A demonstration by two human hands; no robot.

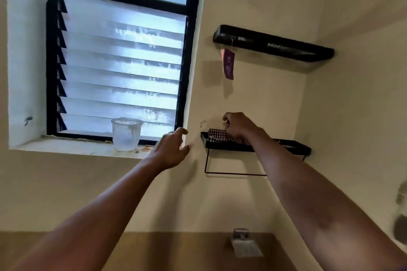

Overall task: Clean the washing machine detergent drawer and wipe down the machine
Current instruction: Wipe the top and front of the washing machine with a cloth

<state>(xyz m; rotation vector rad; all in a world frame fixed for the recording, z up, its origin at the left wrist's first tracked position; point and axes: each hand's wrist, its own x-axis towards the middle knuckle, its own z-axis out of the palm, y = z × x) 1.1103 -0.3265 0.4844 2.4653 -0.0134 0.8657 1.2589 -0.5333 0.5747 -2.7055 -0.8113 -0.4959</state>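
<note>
Both my arms reach up toward a cream wall. A checkered cloth lies on the lower black wall shelf. My right hand is on the cloth's right part, fingers curled down over it; whether it grips the cloth is hidden. My left hand hovers by the window's corner to the left of the shelf, fingers loosely curled and holding nothing. The washing machine and its detergent drawer are not in view.
A translucent plastic cup stands on the window sill below a louvred window. An upper black shelf carries a hanging purple tag. A thin black bar hangs under the lower shelf. A metal fitting sits low on the wall.
</note>
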